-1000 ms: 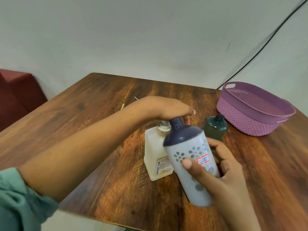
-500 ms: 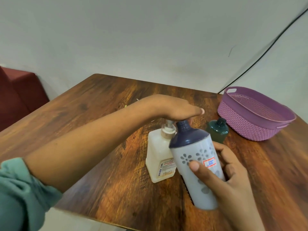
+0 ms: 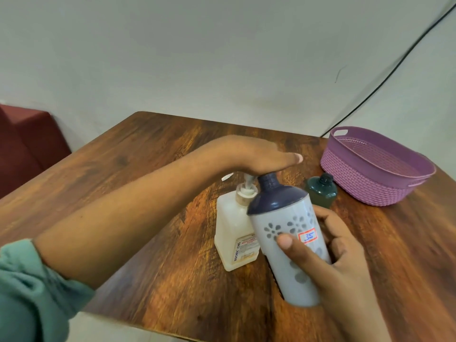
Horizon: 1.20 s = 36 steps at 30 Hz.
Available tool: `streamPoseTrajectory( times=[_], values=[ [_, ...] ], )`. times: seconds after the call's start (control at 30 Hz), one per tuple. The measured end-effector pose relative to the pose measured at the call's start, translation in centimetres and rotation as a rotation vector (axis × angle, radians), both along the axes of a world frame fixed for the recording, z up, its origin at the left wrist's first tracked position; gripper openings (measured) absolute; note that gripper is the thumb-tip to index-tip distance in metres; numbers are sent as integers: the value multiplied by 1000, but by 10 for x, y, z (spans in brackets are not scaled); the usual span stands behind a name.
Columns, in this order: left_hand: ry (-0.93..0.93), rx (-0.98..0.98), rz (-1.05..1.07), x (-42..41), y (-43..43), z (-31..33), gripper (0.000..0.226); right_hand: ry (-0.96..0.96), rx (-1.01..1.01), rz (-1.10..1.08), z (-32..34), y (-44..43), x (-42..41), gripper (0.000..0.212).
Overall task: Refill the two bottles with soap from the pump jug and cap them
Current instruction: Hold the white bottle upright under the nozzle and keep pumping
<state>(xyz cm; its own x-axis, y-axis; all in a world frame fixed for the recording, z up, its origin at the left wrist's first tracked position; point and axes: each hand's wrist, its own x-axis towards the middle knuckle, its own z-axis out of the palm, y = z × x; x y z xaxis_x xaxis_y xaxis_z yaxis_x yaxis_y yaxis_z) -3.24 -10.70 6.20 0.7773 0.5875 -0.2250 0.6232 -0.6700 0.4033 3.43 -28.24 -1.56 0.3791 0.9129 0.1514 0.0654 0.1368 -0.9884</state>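
A glossy, dark-grained wooden table (image 3: 148, 169) meets a pale wall (image 3: 197, 58). Its near edge runs at 7 o'clock, with bare wood from 9 to 11. At centre, the left hand (image 3: 256, 156) lies flat, fingers straight, on the head of a squarish translucent pump jug (image 3: 234, 230). At 5 o'clock the right hand (image 3: 340, 272) grips a tilted grey flower-printed bottle (image 3: 276, 218), its navy neck beside the pump. A small green bottle (image 3: 320, 191) and a purple woven basket (image 3: 370, 183) sit at 3 o'clock.

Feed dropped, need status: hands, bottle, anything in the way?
Left hand flat atop pump jug. Right hand grips grey bottle, neck at the pump. Green bottle behind, clear of both.
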Motion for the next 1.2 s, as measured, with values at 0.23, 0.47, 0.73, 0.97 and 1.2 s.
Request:
streamPoseTrajectory(
  times=[0.23, 0.47, 0.73, 0.97, 1.2],
  values=[
    [30, -137, -3, -2, -2, -10, 53, -13, -23, -14, -3, -1, 0, 68],
    [-22, -67, 24, -3, -1, -5, 55, -6, -15, -7, -2, -1, -2, 68],
    [73, -37, -26, -1, -1, 1, 61, 13, -17, 0, -1, -1, -1, 65],
    [-33, -157, -3, -5, 1, -15, 54, -4, -36, 6, -5, 1, 1, 65],
    [45, 5, -31, 3, 1, 0, 60, 33, -10, 20, 0, 0, 2, 67]
  ],
)
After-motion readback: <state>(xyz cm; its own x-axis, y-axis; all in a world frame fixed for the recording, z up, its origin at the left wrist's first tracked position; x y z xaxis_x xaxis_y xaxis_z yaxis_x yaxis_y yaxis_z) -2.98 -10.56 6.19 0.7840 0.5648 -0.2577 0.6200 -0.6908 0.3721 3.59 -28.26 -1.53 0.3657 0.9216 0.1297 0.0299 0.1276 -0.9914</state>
